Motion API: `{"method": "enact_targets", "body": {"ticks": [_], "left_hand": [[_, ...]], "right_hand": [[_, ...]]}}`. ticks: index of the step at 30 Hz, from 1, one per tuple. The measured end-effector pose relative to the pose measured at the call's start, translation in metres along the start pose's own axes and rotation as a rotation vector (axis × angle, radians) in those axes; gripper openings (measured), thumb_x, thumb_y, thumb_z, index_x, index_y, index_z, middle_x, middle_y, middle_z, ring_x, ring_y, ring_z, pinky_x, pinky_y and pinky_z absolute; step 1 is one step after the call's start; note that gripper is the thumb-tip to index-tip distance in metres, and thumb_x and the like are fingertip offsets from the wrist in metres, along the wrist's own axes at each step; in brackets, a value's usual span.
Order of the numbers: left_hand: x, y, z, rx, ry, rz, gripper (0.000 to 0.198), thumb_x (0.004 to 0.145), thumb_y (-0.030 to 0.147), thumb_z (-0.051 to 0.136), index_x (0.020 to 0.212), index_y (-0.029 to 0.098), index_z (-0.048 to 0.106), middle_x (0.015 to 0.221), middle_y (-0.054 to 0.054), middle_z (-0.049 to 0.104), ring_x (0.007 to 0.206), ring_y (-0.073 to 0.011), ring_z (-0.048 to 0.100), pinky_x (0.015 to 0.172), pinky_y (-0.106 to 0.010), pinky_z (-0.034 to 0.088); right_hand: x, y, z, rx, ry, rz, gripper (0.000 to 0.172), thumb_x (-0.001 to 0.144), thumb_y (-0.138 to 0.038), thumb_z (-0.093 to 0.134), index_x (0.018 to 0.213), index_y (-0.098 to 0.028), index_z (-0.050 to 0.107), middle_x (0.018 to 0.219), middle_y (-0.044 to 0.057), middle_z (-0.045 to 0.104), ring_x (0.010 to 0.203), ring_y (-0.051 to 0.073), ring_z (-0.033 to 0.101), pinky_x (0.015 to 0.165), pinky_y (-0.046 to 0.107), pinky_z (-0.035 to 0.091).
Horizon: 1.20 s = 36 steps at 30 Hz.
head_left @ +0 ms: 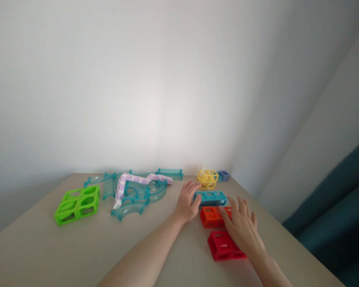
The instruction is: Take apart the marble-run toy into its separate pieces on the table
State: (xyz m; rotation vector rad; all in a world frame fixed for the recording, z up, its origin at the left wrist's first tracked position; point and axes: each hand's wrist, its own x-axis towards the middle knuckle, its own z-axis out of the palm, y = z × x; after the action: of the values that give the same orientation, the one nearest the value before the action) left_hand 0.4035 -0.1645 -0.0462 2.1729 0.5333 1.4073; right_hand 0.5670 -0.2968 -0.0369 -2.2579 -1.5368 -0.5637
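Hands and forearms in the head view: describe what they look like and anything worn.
The left grip and right grip are bare hands with no visible glove or ring. The left forearm and right forearm show no sleeve, watch, bracelet or marking.

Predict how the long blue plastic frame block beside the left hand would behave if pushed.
The blue block is probably light for its size, given its large openings. Its straight bars suggest stiffness. Lying long and low, it should slide rather than roll.

track pieces (137,190) lie between block frames (79,201) on the table (92,247)
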Motion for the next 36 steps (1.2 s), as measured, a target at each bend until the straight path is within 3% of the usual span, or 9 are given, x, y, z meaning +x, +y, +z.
{"method": "enact_targets", "body": {"ticks": [4,8,14,17,22,24,26,32,36], "left_hand": [[-0.028,0.009,-0.038,0.033,0.118,-0.119,0.028,0.085,0.023,0.047,0.108,0.021,0.062,0.112,-0.008,0.066,0.111,-0.0246,0.054,0.101,-0.044,0.04],[-0.07,0.029,-0.1,0.153,0.091,0.029,0.023,0.085,0.023,0.046,0.103,0.021,0.061,0.104,-0.009,0.064,0.105,-0.0252,0.055,0.096,-0.043,0.042],[-0.122,0.038,-0.202,0.514,0.128,0.131,0.023,0.079,0.016,0.05,0.098,0.022,0.06,0.108,-0.009,0.06,0.106,-0.0262,0.053,0.097,-0.046,0.04],[-0.135,0.024,-0.248,0.694,0.331,-0.054,0.018,0.078,0.018,0.052,0.095,0.022,0.059,0.109,-0.01,0.057,0.108,-0.0273,0.052,0.097,-0.046,0.04],[-0.137,-0.025,-0.309,0.764,0.866,-0.501,0.024,0.076,0.016,0.053,0.099,0.02,0.053,0.108,-0.008,0.056,0.11,-0.0248,0.051,0.099,-0.042,0.039],[-0.133,-0.045,-0.324,0.762,0.976,-0.592,0.024,0.078,0.014,0.046,0.101,0.019,0.052,0.101,-0.009,0.055,0.101,-0.0243,0.053,0.093,-0.043,0.043],[-0.129,-0.059,-0.331,0.754,0.976,-0.623,0.023,0.079,0.013,0.044,0.099,0.018,0.054,0.097,-0.008,0.056,0.094,-0.0232,0.055,0.089,-0.043,0.045],[-0.118,-0.064,-0.319,0.707,0.64,-0.589,0.02,0.074,0.024,0.061,0.093,0.02,0.064,0.096,-0.006,0.063,0.098,-0.0237,0.059,0.094,-0.041,0.044],[-0.115,-0.056,-0.31,0.749,0.413,-0.581,0.03,0.072,0.026,0.064,0.101,0.021,0.069,0.117,-0.01,0.059,0.113,-0.026,0.055,0.102,-0.041,0.04]], "right_hand": [[0.009,-0.006,-0.029,0.157,0.236,-0.081,0.045,0.097,-0.044,0.028,0.115,-0.019,0.06,0.13,0.016,0.053,0.129,0.035,0.043,0.101,0.064,0.032],[0.001,-0.06,-0.055,0.391,0.439,-0.226,0.028,0.093,-0.036,0.042,0.101,-0.018,0.063,0.112,0.014,0.06,0.106,0.03,0.055,0.096,0.051,0.041],[-0.046,-0.189,-0.026,0.676,0.152,-0.618,0.022,0.087,-0.014,0.045,0.106,-0.017,0.057,0.108,0.012,0.055,0.099,0.025,0.054,0.085,0.041,0.044],[-0.051,-0.23,-0.004,0.695,0.068,-0.765,0.027,0.083,-0.008,0.045,0.106,-0.015,0.057,0.106,0.012,0.054,0.096,0.025,0.052,0.083,0.04,0.043],[-0.032,-0.268,0.011,0.708,0.121,-0.854,0.027,0.078,-0.005,0.045,0.101,-0.015,0.057,0.106,0.012,0.053,0.099,0.026,0.05,0.084,0.042,0.041],[-0.027,-0.277,0.013,0.715,0.141,-0.867,0.028,0.076,-0.004,0.046,0.099,-0.015,0.057,0.104,0.011,0.054,0.097,0.025,0.05,0.083,0.041,0.042],[-0.026,-0.282,0.015,0.728,0.144,-0.859,0.028,0.075,-0.004,0.046,0.098,-0.016,0.057,0.103,0.01,0.054,0.095,0.025,0.051,0.081,0.039,0.043],[-0.019,-0.277,0.02,0.897,0.068,-0.735,0.025,0.084,-0.006,0.042,0.099,-0.02,0.057,0.099,0.008,0.055,0.093,0.023,0.054,0.081,0.039,0.047],[-0.008,-0.273,0.019,0.979,0.037,-0.677,0.024,0.087,-0.009,0.043,0.103,-0.021,0.057,0.101,0.008,0.056,0.095,0.023,0.056,0.083,0.039,0.05]]}}
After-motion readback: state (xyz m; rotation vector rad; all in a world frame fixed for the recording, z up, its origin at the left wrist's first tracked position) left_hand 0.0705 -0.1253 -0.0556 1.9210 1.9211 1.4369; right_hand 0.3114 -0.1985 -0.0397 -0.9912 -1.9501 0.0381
